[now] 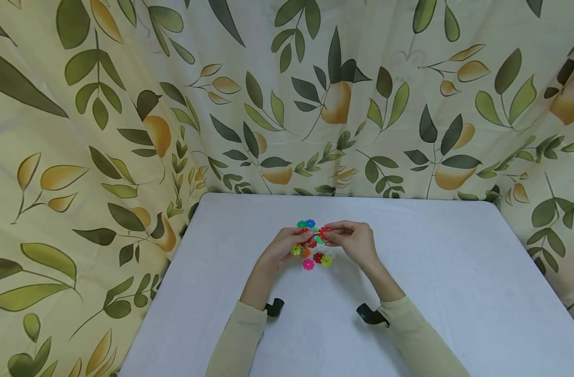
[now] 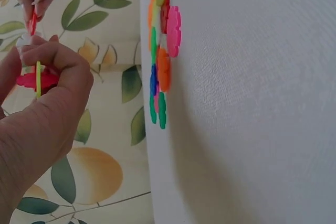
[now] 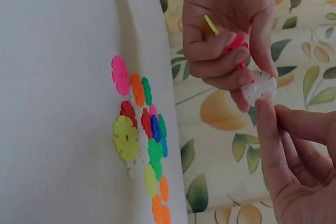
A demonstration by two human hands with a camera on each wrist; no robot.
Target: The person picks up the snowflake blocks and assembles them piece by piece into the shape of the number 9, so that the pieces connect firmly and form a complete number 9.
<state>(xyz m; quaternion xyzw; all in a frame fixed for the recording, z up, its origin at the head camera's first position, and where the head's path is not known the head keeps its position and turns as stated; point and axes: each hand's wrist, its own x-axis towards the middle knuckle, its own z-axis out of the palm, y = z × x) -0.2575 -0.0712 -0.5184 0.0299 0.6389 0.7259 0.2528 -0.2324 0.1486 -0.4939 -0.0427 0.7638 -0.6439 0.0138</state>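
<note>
My left hand [image 1: 282,244] holds a small joined group of notched plastic flower discs above the table. In the right wrist view, a red disc [image 3: 237,43] and a yellow disc [image 3: 211,24] show by its curled fingers, and it pinches a white disc [image 3: 261,87] between thumb and fingertips. My right hand [image 1: 359,242] pinches a red disc [image 1: 323,230] by its edge, close against the white one. Seen from the left wrist, that red disc [image 2: 33,23] stands edge-on at the white disc's rim. In the right wrist view, the right fingertips mostly hide it.
Below the hands, several loose flower discs lie in a cluster on the white table [image 1: 438,272], among them a pink disc [image 1: 308,264], a yellow-green disc [image 3: 126,138] and an orange disc [image 2: 164,70]. A leaf-patterned curtain [image 1: 287,104] hangs behind the table's far edge.
</note>
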